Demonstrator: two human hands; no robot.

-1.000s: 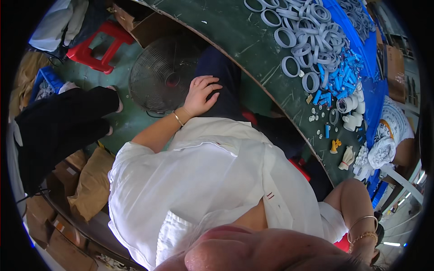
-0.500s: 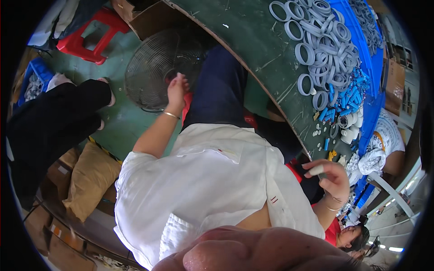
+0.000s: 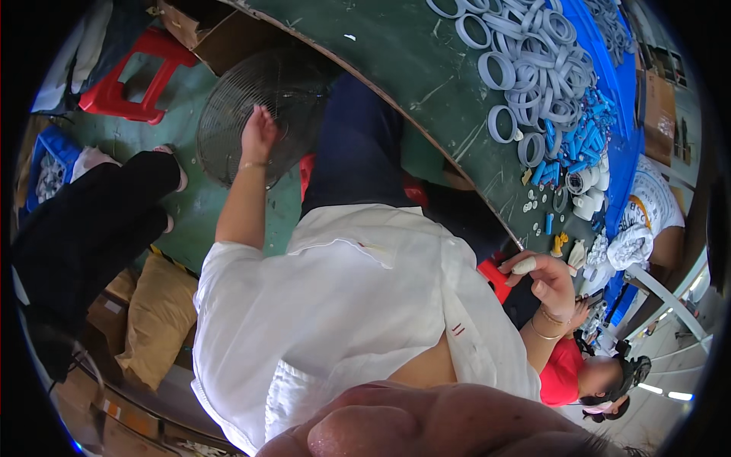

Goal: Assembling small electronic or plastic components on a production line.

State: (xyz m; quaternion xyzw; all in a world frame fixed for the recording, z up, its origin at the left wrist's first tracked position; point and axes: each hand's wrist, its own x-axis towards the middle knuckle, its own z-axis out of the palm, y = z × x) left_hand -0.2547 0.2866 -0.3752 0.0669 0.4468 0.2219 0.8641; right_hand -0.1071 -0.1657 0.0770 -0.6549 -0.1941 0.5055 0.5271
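Over the wire guard of a floor fan hangs my left hand, its fingers loosely bent and nothing visible in them. My right hand is raised beside the edge of the green table. Its fingers are apart and slightly curled, one wears a pale finger cover, and no held object shows. Nearest to it on the table are small yellow pieces. Beyond these lie small white discs, white tape-like rolls, many small blue cylinders and a heap of grey rings.
A blue sheet or tray borders the table's far right. Near my right hand sits a co-worker in red. To the left are a red stool, a blue crate, another person's dark-clad legs and a stuffed tan sack.
My left hand has moved left and slightly up over the fan. My right hand has shifted a little left. The whole view has turned slightly, and more of the co-worker in red shows.
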